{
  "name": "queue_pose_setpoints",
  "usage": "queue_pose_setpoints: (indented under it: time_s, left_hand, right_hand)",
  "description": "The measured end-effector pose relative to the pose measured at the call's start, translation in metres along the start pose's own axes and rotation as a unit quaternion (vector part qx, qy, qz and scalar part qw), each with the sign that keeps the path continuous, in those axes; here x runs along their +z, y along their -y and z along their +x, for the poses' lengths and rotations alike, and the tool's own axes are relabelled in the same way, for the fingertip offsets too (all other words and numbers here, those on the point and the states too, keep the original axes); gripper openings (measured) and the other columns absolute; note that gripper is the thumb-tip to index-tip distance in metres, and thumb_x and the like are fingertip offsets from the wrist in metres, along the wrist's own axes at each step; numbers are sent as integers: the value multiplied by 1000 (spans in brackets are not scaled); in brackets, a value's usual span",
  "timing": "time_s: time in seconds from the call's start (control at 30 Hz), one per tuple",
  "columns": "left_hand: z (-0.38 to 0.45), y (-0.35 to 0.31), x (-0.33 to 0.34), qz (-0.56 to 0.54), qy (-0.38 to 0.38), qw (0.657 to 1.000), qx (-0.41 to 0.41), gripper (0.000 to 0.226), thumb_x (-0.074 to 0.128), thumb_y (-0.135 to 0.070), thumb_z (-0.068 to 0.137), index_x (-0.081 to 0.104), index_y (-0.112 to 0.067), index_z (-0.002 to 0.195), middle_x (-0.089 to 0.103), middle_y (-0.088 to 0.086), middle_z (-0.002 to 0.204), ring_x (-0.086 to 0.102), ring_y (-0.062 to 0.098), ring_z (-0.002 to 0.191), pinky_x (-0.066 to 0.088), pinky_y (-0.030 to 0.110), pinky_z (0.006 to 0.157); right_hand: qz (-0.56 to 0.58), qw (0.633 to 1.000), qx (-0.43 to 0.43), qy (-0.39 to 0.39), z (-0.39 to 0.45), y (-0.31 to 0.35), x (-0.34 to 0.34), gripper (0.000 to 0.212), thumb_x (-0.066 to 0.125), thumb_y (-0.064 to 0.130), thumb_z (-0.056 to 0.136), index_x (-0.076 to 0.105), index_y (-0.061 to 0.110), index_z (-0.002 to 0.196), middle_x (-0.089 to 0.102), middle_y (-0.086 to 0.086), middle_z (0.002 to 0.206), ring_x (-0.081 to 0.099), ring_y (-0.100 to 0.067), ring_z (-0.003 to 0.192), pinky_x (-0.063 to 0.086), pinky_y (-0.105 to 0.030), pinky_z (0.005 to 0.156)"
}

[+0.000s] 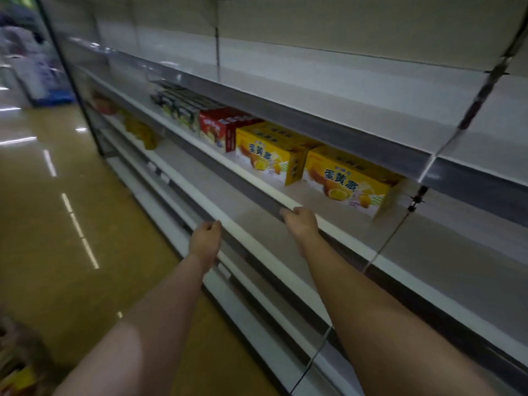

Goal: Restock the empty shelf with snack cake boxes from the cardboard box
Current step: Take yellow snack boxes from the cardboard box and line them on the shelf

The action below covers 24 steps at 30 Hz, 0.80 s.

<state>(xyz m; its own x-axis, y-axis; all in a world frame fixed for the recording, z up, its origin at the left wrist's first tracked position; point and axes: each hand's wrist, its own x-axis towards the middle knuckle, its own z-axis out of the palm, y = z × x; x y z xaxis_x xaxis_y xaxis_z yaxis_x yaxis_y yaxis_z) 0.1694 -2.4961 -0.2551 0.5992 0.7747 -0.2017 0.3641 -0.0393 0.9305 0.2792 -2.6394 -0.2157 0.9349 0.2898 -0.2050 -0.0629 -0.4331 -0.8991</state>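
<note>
Two yellow snack cake boxes [347,181] [268,151] stand side by side on the white shelf [257,184]. Left of them sit a red box [220,128] and a row of dark grey-green boxes [183,105]. My right hand [301,221] is at the shelf's front edge, just below and left of the nearest yellow box, fingers curled, holding nothing. My left hand [205,241] hangs lower in front of the shelf below, fingers loosely curled and empty. The cardboard box [20,364] shows only as a blurred corner at the bottom left.
Shelves above and below are mostly bare; a lower shelf holds yellow packets [141,132] and a red packet [104,102] at the far left. A shiny tan floor [57,224] runs along the left. A thin dark wire divider [400,224] crosses the shelves at right.
</note>
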Motion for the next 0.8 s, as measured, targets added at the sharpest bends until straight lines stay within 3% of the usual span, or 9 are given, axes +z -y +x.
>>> queue_pose_setpoints:
  time_s: [0.1, 0.17, 0.27, 0.37, 0.5, 0.63, 0.7, 0.77, 0.8]
  left_hand:
    - [-9, 28, -41, -11, -42, 998, -46, 45, 36, -28, 103, 42, -1, 139, 46, 18, 141, 47, 33, 121, 38, 39, 98]
    - [-14, 46, -65, -19, -68, 996, -60, 46, 36, -26, 103, 40, 1, 140, 44, 20, 142, 45, 34, 124, 37, 38, 99]
    - [-24, 80, -103, -25, -107, 990, -89, 47, 37, -27, 103, 41, 2, 139, 43, 20, 143, 40, 35, 131, 33, 39, 105]
    - [-40, 112, -141, -36, -145, 981, -123, 47, 37, -27, 103, 41, 3, 139, 42, 21, 143, 39, 36, 132, 33, 39, 105]
    - [-61, 151, -195, -40, -179, 972, -149, 47, 36, -27, 103, 44, 6, 135, 44, 22, 141, 41, 37, 129, 34, 37, 103]
    - [-84, 192, -253, -67, -191, 961, -191, 51, 34, -35, 103, 44, 0, 138, 44, 18, 142, 42, 37, 129, 36, 41, 103]
    - [-91, 212, -281, -77, -204, 953, -211, 51, 32, -38, 103, 43, -4, 140, 52, 15, 132, 49, 36, 119, 39, 43, 101]
    - [-100, 228, -309, -74, -211, 947, -230, 52, 30, -40, 103, 44, -5, 139, 58, 8, 108, 54, 33, 105, 40, 44, 94]
    - [-105, 235, -320, -75, -212, 944, -241, 52, 30, -41, 103, 43, -5, 139, 57, 8, 109, 52, 34, 109, 40, 44, 91]
  right_hand:
    - [1, 999, 11, 53, -21, -3, 37, 50, 51, 24, 95, 43, 0, 138, 48, -14, 140, 47, -31, 126, 38, -33, 101]
    - [-6, 997, 11, 77, -35, -7, 62, 55, 51, 25, 95, 39, -1, 142, 43, -13, 144, 43, -29, 130, 36, -32, 104]
    - [-31, 992, 8, 124, -56, -12, 101, 57, 52, 31, 94, 41, 0, 141, 50, -8, 130, 48, -24, 122, 39, -31, 97]
    - [-47, 987, 17, 155, -80, -15, 136, 56, 50, 30, 96, 36, 3, 143, 42, -11, 145, 44, -30, 129, 37, -34, 103]
    - [-63, 977, 34, 201, -118, -19, 184, 57, 50, 32, 96, 35, 7, 145, 42, -10, 145, 43, -29, 129, 38, -32, 99]
    - [-84, 963, 47, 253, -160, -20, 240, 62, 52, 33, 96, 30, 7, 147, 38, -12, 148, 40, -32, 132, 36, -41, 109]
    - [-94, 955, 50, 276, -181, -20, 269, 65, 54, 35, 94, 29, 7, 147, 39, -13, 147, 43, -32, 131, 38, -45, 108]
    - [-106, 946, 54, 303, -200, -21, 302, 65, 56, 35, 93, 30, 8, 147, 40, -14, 147, 43, -33, 131, 38, -45, 108]
    - [-108, 942, 56, 313, -211, -19, 315, 65, 55, 35, 94, 29, 7, 147, 39, -14, 148, 42, -33, 132, 37, -44, 109]
